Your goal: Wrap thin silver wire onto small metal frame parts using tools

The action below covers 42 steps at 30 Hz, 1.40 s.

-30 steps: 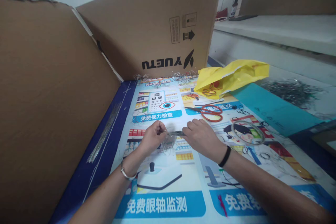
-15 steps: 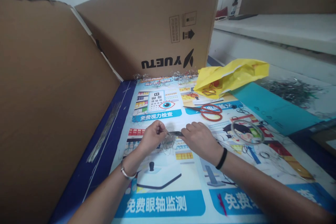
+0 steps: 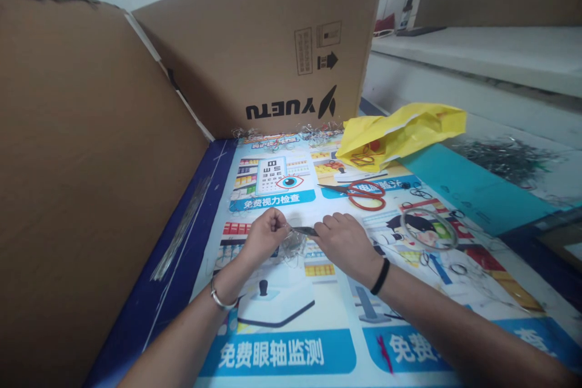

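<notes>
My left hand [image 3: 267, 233] is closed in a pinch, fingertips together on a thin wire that barely shows. My right hand [image 3: 343, 240] wraps around needle-nose pliers [image 3: 304, 230], whose dark pointed jaws reach left to the fingertips of my left hand; their handles are hidden in my palm. Just below the jaws lies a loose tangle of fine wire [image 3: 293, 247]. Beyond my right hand, red-handled scissors [image 3: 367, 196] rest on the printed sheet with blades pointing left.
A coil of wire [image 3: 450, 241] and dark wire loops lie to the right. A yellow bag [image 3: 409, 127] sits at the back, near a heap of wire scraps [image 3: 504, 160]. Straight wires [image 3: 182, 230] lie at left. Cardboard walls [image 3: 254, 42] enclose the left and back.
Both hands and the pliers hold nearly the same place. The view has shifted very slightly; nothing is visibly taken up or let go.
</notes>
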Tool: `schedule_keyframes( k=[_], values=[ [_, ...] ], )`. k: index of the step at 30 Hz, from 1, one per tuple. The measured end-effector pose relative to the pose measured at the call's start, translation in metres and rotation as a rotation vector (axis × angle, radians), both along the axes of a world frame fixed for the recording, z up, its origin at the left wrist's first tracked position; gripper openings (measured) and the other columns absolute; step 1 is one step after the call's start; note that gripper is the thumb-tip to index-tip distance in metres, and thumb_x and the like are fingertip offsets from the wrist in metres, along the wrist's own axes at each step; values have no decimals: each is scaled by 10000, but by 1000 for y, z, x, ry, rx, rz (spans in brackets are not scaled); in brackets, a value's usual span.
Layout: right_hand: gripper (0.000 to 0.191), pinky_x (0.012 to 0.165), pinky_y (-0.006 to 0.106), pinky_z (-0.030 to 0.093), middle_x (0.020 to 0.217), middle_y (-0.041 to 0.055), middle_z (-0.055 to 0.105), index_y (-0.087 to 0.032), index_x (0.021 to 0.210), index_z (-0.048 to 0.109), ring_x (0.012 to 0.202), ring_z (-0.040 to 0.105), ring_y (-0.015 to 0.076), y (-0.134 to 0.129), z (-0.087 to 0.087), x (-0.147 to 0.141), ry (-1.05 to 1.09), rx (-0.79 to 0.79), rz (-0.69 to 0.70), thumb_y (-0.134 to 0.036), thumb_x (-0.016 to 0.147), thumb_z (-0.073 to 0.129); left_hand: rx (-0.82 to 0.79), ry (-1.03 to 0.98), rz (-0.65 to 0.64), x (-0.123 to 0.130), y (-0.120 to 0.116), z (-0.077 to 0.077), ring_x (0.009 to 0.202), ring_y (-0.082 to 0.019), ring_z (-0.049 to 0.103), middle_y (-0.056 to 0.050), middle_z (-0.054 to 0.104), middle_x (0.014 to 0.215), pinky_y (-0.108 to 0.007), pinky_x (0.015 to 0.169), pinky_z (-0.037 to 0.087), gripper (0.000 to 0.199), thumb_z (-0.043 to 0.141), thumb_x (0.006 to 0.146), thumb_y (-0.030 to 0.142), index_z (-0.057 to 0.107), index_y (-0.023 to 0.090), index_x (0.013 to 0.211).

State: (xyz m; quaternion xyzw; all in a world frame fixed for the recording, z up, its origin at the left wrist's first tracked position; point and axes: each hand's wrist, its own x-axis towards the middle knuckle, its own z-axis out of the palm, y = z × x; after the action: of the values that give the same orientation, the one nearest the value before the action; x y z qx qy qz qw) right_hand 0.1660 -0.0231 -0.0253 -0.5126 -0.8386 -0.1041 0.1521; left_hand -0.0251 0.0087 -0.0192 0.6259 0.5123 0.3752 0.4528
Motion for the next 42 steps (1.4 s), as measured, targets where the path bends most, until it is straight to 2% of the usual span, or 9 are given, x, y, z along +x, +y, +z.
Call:
schedule_keyframes(
  k=[11,25,36,42],
  values=[
    [217,677,302,267,726,39,611,-178,758,605,726,516,181,-4,-3,-5,89,-78,-61,-363,846,532,-14,-47,-30,-3,2,-7,492,-64,411,59,468,561,-176,468,285,112,570,690,148,463,175,709],
    [252,669,296,281,749,39,619,-186,767,601,741,535,182,-3,-6,-8,102,-134,-108,-402,857,504,-83,-77,-47,0,1,1,468,-66,432,51,504,540,-182,454,288,123,579,679,156,456,169,676],
    [256,667,290,288,755,30,618,-188,787,605,737,539,175,-4,-5,-9,121,-179,-87,-402,865,490,-77,-126,-82,-2,2,-4,537,-69,457,29,547,630,-180,507,329,92,560,680,117,484,161,706],
    [224,680,306,271,748,35,600,-186,781,604,756,513,191,-3,-2,-5,83,-130,-55,-380,853,516,-24,-25,-51,-2,1,2,539,-80,457,26,546,621,-190,506,324,91,557,682,137,473,167,703]
  ],
)
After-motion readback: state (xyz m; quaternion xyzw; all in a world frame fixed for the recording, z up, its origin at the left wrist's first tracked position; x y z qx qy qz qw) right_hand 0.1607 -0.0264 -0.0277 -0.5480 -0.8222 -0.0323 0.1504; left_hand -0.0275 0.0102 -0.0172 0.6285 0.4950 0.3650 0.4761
